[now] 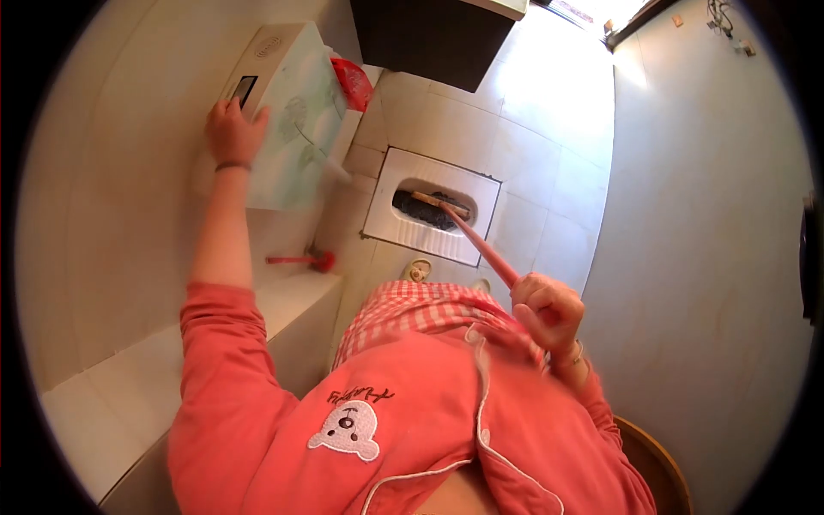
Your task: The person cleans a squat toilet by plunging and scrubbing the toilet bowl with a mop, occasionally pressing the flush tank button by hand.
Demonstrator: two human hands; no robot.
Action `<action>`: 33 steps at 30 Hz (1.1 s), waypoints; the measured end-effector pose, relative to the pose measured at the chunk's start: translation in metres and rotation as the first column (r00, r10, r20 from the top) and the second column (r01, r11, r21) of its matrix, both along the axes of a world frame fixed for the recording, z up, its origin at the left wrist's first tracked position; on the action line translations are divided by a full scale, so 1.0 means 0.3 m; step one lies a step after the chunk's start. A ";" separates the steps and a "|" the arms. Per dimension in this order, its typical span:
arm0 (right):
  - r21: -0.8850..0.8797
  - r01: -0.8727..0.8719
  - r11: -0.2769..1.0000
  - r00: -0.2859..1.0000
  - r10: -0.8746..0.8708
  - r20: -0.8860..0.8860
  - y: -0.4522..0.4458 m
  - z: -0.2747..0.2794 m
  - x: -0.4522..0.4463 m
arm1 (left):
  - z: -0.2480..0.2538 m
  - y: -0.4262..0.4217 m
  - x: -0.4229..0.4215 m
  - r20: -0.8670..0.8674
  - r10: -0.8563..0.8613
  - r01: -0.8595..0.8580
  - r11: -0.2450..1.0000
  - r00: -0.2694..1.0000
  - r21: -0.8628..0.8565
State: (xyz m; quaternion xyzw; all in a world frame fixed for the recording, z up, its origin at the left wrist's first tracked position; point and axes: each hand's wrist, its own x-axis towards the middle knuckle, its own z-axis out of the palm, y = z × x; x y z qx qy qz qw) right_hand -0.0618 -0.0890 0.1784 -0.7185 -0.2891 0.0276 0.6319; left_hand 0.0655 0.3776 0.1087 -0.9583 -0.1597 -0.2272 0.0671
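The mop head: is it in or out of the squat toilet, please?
In: the mop head sits inside the squat toilet, white porcelain showing all around it.

Pole (485,245) partly hidden by right hand (549,311); dark cabinet (433,39) cut off at top.

Left hand (236,136): opened out, back upward, left fingers (221,110) reaching forward
Left thumb (263,115): spread to the right of those fingers
Left forearm (223,227): bare, extended behind the fingertips
Right hand (548,313): closed in a grip, fingers curled
Right wrist (570,350): behind and rightward of the curled fingers
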 end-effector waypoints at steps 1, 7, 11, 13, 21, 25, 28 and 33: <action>0.001 0.012 1.000 1.000 -0.012 0.001 -0.004 -0.002 -0.013 | 0.004 -0.008 -0.003 0.014 0.009 -0.009 1.000 1.000 0.009; 0.001 0.103 0.995 0.991 -0.103 -0.080 0.051 -0.004 -0.015 | -0.170 -0.152 0.006 0.305 -0.354 0.350 0.934 0.884 0.069; -0.062 0.142 0.988 0.986 -0.147 -0.085 0.036 0.010 -0.069 | -0.359 -0.737 -0.219 -0.045 -0.694 0.083 0.150 0.719 -0.985; -0.140 0.174 0.975 0.963 -0.198 -0.182 0.040 0.066 -0.120 | -0.410 -0.993 -0.292 -0.359 -0.795 -0.813 -0.267 0.489 -0.517; -0.106 0.117 0.987 0.990 -0.125 -0.071 -0.016 -0.014 -0.225 | -0.531 -1.293 -0.449 -0.540 -0.648 -0.773 -0.635 0.536 -0.005; -0.049 0.079 0.996 0.992 -0.083 -0.095 -0.035 0.096 -0.267 | -0.356 -1.292 -0.500 -0.523 -0.623 -0.749 -0.662 0.582 -0.045; -0.201 0.032 0.979 0.991 -0.058 -0.120 -0.038 -0.021 -0.284 | -0.500 -1.289 -0.487 -0.573 -0.626 -0.785 -0.617 0.529 -0.050; -0.101 0.169 0.980 0.975 -0.181 -0.127 -0.085 0.056 -0.429 | -0.338 -1.325 -0.597 -0.571 -0.643 -0.831 -0.540 0.511 -0.135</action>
